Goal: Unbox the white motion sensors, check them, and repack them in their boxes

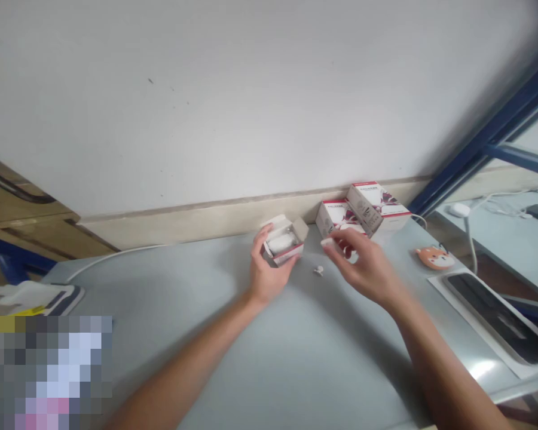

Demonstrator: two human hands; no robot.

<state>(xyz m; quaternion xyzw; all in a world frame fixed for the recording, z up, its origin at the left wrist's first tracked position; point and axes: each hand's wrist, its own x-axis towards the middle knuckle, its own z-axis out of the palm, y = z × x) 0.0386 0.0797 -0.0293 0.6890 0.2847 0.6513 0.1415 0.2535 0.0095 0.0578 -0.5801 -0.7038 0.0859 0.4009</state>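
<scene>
My left hand [265, 272] is wrapped round a small open white and red box [283, 242], held just above the grey table [269, 352]; something white sits inside the box. My right hand [361, 263] hovers to the right of it, fingers curled, with a small white piece [326, 242] at its fingertips. A tiny pale object [318, 272] lies on the table between the two hands. Two more white and red boxes [363, 212] stand behind my right hand against the wall.
An orange fox-shaped item [434, 258] lies at the right, next to a dark flat device on a white sheet [497, 316]. A white cable [116, 254] runs along the back left. A blue frame [484, 146] and a second desk stand at the right. The lower left corner is blurred out.
</scene>
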